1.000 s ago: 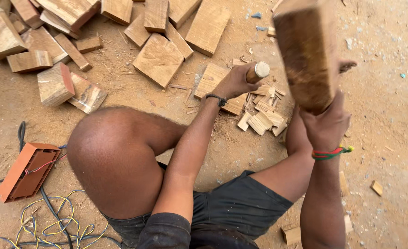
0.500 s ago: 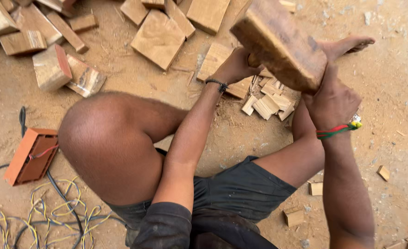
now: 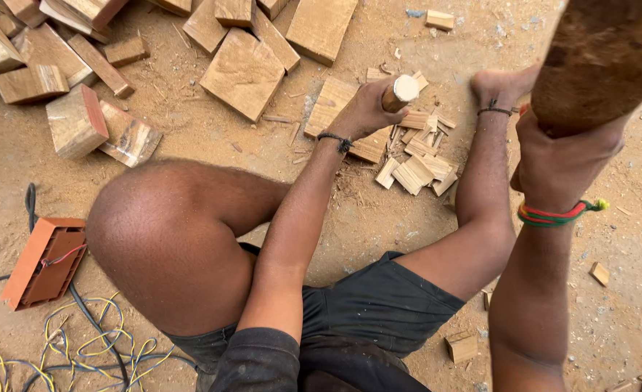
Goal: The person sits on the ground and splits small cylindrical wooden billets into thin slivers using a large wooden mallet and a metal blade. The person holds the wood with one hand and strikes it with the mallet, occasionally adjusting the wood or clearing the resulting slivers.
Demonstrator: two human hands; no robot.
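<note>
No packages, labels, signs or screens seen anywhere in the head view. Nearest candidate noted for completeness: orange box-shaped casing point(image 3: 43, 263) on the sandy floor at lower left, open-faced, ribbed inside, thin red wire across it; possibly an electrical housing rather than packaging, hard to tell at this angle. No sticker or printed face visible on it. Checked also among the wood offcuts at top and centre: bare cut faces only, nothing wrapped, nothing tagged. No display surfaces at frame edges.
</note>
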